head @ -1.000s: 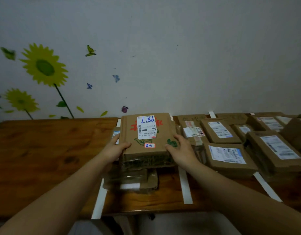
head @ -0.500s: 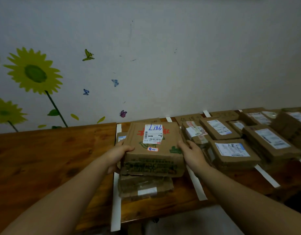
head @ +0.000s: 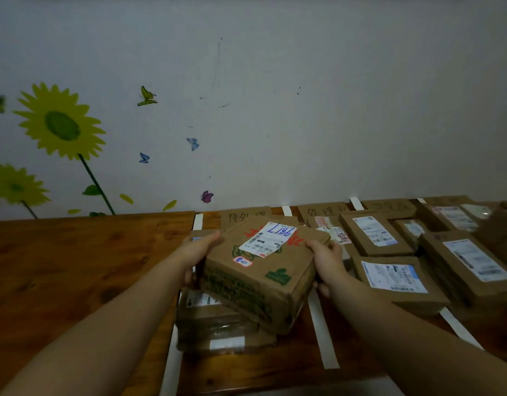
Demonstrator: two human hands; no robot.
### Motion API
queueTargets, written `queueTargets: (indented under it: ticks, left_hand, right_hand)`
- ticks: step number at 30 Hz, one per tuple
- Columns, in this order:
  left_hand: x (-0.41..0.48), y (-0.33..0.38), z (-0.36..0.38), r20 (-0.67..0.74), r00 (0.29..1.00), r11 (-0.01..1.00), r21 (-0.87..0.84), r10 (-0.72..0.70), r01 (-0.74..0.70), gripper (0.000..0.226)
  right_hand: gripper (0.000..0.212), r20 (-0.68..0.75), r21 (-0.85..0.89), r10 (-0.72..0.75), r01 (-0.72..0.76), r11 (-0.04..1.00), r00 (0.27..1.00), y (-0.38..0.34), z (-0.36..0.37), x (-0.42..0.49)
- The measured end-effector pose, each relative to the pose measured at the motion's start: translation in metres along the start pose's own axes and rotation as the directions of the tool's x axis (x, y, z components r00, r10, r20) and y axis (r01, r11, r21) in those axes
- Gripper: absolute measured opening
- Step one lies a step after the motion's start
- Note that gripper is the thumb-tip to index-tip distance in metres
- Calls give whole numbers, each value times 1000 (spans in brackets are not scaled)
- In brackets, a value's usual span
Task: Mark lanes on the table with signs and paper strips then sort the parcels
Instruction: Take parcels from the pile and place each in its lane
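Observation:
A brown cardboard parcel with a white label reading 987 in blue is held at both sides. My left hand grips its left edge and my right hand its right edge. The parcel is tilted and turned clockwise, resting over a flatter taped parcel in the leftmost lane. White paper strips mark the lanes on the wooden table. Cardboard signs with handwriting lie along the wall at the head of the lanes.
Several labelled parcels fill the lanes to the right, up to the frame's edge. The table's left half is bare wood. A white wall with sunflower and butterfly stickers runs behind the table. The table's front edge is near the bottom of the frame.
The parcel has been turned clockwise and tilted between my hands, now sitting skewed on the lower parcel. The camera has drifted, shifting the scene slightly left.

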State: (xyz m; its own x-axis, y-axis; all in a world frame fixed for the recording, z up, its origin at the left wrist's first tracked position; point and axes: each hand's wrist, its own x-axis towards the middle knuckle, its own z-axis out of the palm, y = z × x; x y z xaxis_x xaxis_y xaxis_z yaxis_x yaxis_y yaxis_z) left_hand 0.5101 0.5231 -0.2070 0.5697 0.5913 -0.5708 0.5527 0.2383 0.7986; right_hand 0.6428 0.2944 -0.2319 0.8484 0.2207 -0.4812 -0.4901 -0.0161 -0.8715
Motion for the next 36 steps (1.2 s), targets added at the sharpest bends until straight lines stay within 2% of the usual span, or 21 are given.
queueTargets:
  ticks: [2,3,5,7,9,12,14,17,19,22,24,26,27,29,33,36]
  left_hand:
    - [6,4,4,-85,996,994,-105,-6,-3,89]
    - [10,6,4,-121,993,987,-158,-4,-15,89]
    - [14,12,9,-89,996,981,-192,-28,10,73]
    - [14,17,19,6,1000,990,-139,1,-1,56]
    - [24,23,23,-18,991,981,-136,135,-136,53]
    - [44,35,12,-117,956,947,-150,269,-285,57]
    - [59,40,3,-83,950,949,-80,300,-306,54]
    - [78,43,-5,43,936,935,45,350,-352,61]
    - [94,38,-9,50,924,910,162,379,-382,72]
    - [113,24,-17,48,929,836,423,366,-351,81]
    - [121,12,-20,105,942,763,561,319,-321,81]
    - [125,4,-23,134,948,735,604,288,-308,84]
    - [126,2,-24,137,948,730,609,288,-310,85]
    - [128,1,-27,145,945,709,630,293,-316,88]
    - [128,2,-31,181,937,660,669,300,-341,90]
    - [126,1,-30,199,925,614,699,325,-367,91]
  right_hand:
    - [69,-11,46,-4,4,999,1000,-1,2,9]
    - [71,-13,65,3,-2,998,1000,-2,5,11]
    - [78,-45,74,19,-15,997,999,-2,14,13]
    - [82,-109,43,13,-8,999,994,-3,26,16]
    - [77,-122,-19,-16,14,1000,992,-6,34,22]
    - [67,-70,-252,-120,99,963,990,-6,43,30]
    - [70,-18,-409,-200,175,896,980,-5,52,33]
    - [70,97,-525,-270,280,804,958,0,69,40]
    - [63,109,-572,-276,287,768,955,6,78,45]
    - [46,136,-654,-262,286,701,955,15,88,51]
    - [43,224,-756,-222,312,575,949,20,91,52]
    - [53,289,-851,-191,343,398,938,25,91,53]
    - [62,281,-869,-192,334,366,940,25,91,53]
    - [68,271,-871,-226,339,357,936,24,90,53]
    - [63,246,-854,-301,353,383,921,14,95,50]
    - [61,289,-895,-293,366,256,911,15,97,50]
